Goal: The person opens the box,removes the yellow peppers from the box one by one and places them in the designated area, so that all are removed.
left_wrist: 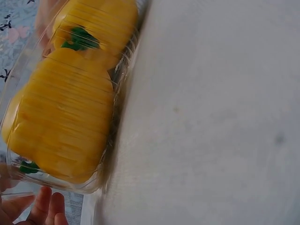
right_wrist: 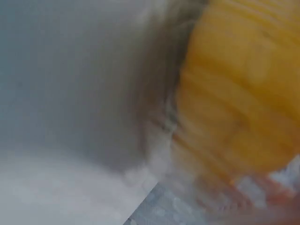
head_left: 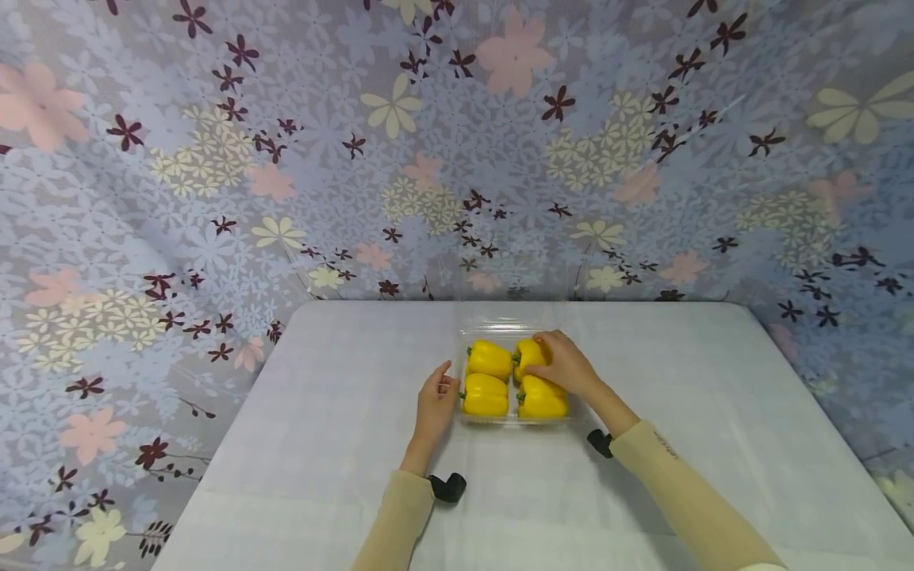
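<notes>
Four-sided and clear, a plastic container [head_left: 493, 420] holds several yellow bell peppers with green stems. My right hand [head_left: 569, 363] grips the far right bell pepper [head_left: 527, 354] from its right side, above the near right bell pepper [head_left: 543, 398]. At the container's left side is my left hand [head_left: 434, 404], its fingers loosely bent beside the rim. In the left wrist view, its fingers [left_wrist: 41, 206] lie close to the container's corner. The far left bell pepper [head_left: 489, 359] and near left bell pepper [head_left: 485, 395] lie on their sides. The right wrist view is blurred.
A white cloth covers the table [head_left: 343, 357] under the container. Behind it hangs a flowered curtain [head_left: 457, 159]. Black wrist devices [head_left: 448, 488] sit by both sleeves.
</notes>
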A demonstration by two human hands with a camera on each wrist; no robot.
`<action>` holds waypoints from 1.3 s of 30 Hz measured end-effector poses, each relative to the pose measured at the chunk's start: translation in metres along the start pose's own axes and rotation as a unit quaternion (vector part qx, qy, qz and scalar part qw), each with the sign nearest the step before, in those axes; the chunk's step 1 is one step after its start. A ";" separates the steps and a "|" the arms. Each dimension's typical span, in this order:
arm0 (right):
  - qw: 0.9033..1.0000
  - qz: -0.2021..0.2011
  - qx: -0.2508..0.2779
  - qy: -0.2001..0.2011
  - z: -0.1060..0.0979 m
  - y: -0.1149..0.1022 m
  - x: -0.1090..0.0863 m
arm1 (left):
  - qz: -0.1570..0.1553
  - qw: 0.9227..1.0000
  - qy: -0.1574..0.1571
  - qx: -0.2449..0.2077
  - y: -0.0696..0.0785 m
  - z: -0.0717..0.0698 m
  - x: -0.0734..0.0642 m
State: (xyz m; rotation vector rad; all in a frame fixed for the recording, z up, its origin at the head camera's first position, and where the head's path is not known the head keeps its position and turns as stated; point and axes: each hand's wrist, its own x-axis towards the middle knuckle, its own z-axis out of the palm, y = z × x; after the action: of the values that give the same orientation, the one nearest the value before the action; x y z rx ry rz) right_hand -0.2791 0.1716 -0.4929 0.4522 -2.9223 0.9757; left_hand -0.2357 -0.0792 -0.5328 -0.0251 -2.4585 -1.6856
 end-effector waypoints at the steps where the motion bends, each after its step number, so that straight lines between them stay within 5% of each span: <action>1: 1.000 0.007 0.000 0.006 0.002 -0.002 0.000 | -0.002 1.000 0.000 -0.001 0.000 0.000 0.000; 11: 0.997 0.068 -0.014 0.041 0.016 -0.017 0.002 | -0.019 1.000 -0.005 -0.003 -0.001 0.001 0.001; 25: 0.982 0.072 0.109 0.138 0.026 -0.016 -0.003 | -0.020 1.000 -0.004 -0.013 -0.003 0.001 0.002; 39: 0.940 0.021 0.186 0.285 -0.003 -0.022 -0.011 | -0.015 1.000 0.005 0.001 -0.001 0.001 0.001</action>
State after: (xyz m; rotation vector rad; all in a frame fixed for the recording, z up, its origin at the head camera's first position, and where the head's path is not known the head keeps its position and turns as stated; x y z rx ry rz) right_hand -0.2627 0.1592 -0.4788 0.0806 -2.2440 1.3936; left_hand -0.2373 -0.0784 -0.5337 0.0218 -2.4645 -1.6916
